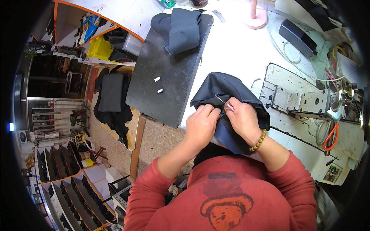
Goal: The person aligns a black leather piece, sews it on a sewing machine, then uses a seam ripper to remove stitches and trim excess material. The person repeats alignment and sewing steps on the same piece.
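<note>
A dark, leather-like sewn cover (pixel 223 82) lies bunched at the near edge of the white table, its folds opened toward me. My left hand (pixel 202 122) is closed, pinching the cover's edge at the middle of the opening. Close beside it, my right hand (pixel 244 118) is closed around a slim tool with a pinkish handle and a thin metal shaft (pixel 221 99). The shaft points up and left over the cover's inner fold. Its exact kind and tip are too small to make out.
Right of the cover stands a sewing machine (pixel 296 96), with orange-handled scissors (pixel 330 136) nearby. A black board (pixel 154 73) at left carries a folded dark cover (pixel 184 30) and two small white tags. A pink stand (pixel 255 19) and a black box (pixel 297 37) are farther back.
</note>
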Available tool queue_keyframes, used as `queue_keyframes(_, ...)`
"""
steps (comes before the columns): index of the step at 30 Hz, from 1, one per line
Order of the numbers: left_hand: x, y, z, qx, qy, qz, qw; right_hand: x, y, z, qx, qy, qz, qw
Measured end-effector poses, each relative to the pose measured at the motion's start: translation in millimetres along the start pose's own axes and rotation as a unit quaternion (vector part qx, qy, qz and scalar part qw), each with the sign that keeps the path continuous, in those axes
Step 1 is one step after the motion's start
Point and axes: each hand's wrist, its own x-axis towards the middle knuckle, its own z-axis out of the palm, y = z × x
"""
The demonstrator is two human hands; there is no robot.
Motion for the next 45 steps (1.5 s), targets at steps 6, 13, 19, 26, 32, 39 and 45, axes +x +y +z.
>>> queue_keyframes(6, 11.1, -1.7, 9.0, 0.164, -0.059, 0.158, 0.972, -0.2, 2.5, 0.9, 0.004, 0.003, -0.005, 1.000)
queue_keyframes(13, 21.4, -5.3, 9.6, 0.272, -0.136, 0.271, 0.913, 3.0, 7.4, -0.8, 0.070, 0.006, 0.009, 0.997)
queue_keyframes(19, 23.3, -23.1, 7.2, 0.117, -0.128, 0.225, 0.959, 3.4, 6.6, -1.4, 0.083, -0.005, 0.032, 0.996)
queue_keyframes(26, -28.7, -43.0, -23.0, 0.008, 0.081, -0.051, 0.995, 1.9, 3.0, -2.3, 0.082, -0.001, 0.040, 0.996)
queue_keyframes(32, -81.6, -27.9, -53.5, 0.007, -0.066, -0.243, 0.968, 0.1, 0.8, -3.8, 0.110, 0.001, 0.029, 0.994)
queue_keyframes(39, -19.5, 1.0, -3.9, -0.071, 0.049, -0.071, 0.994, -2.6, 2.7, -3.0, 0.109, 0.012, 0.007, 0.994)
queue_keyframes(45, 3.3, 1.3, 16.0, 0.036, -0.009, -0.067, 0.997, -3.2, 5.5, 0.2, 0.083, 0.034, -0.025, 0.996)
